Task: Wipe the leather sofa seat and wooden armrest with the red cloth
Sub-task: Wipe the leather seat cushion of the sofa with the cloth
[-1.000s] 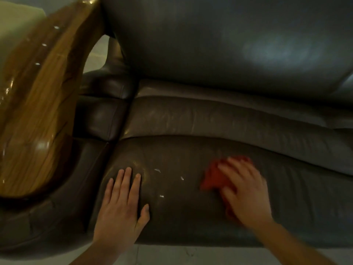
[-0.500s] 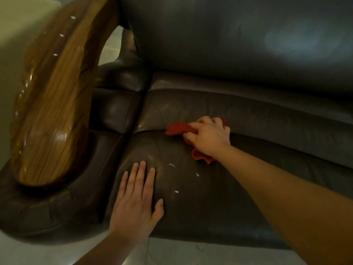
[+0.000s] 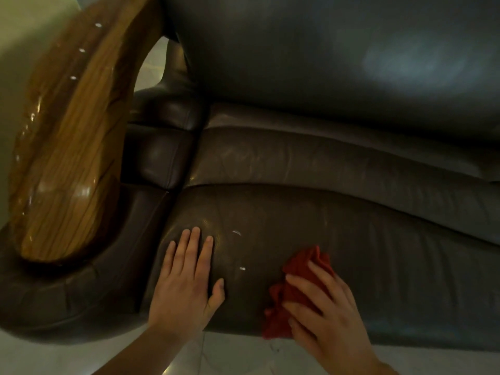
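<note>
The dark brown leather sofa seat [image 3: 365,239] fills the middle of the view. My right hand [image 3: 322,312] presses the crumpled red cloth [image 3: 300,269] flat on the seat near its front edge. My left hand [image 3: 186,280] lies flat, fingers spread, on the seat's front left corner and holds nothing. Two small white flecks [image 3: 236,232] sit on the leather between my hands. The glossy wooden armrest [image 3: 70,147] curves along the left side, above and apart from both hands.
The sofa backrest [image 3: 324,50] rises behind the seat. A padded leather side panel [image 3: 159,155] sits between armrest and seat. Pale tiled floor [image 3: 230,355] shows below the seat's front edge.
My right hand has pulled the red cloth from the back seam of the seat toward the front edge. My left hand has stayed flat on the seat.
</note>
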